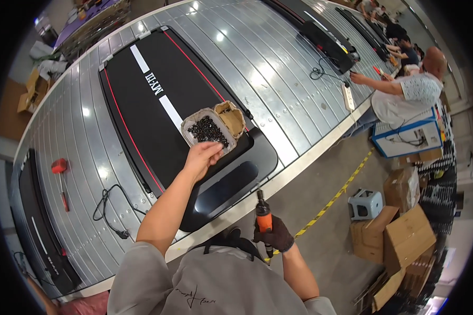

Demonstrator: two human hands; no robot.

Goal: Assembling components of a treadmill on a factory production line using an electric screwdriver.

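Note:
My left hand (202, 156) reaches out over a black treadmill deck (152, 121) to the near edge of a small cardboard box (194, 122) filled with small black screws (207, 131). Its fingers are bent at the box's rim; whether they pinch a screw is hidden. A second, smaller brown box (232, 118) sits against the first. My right hand (274, 235), in a dark glove, grips an orange and black power screwdriver (263, 218), held upright near my chest off the conveyor's edge.
The treadmill lies on a long metal slatted conveyor (263, 63). A red mallet (60, 173) and a black cable (110, 207) lie to the left. Another treadmill (328, 39) lies farther along, where a seated person (410, 89) works. Cardboard boxes (399, 236) and a stool (365, 203) stand on the floor.

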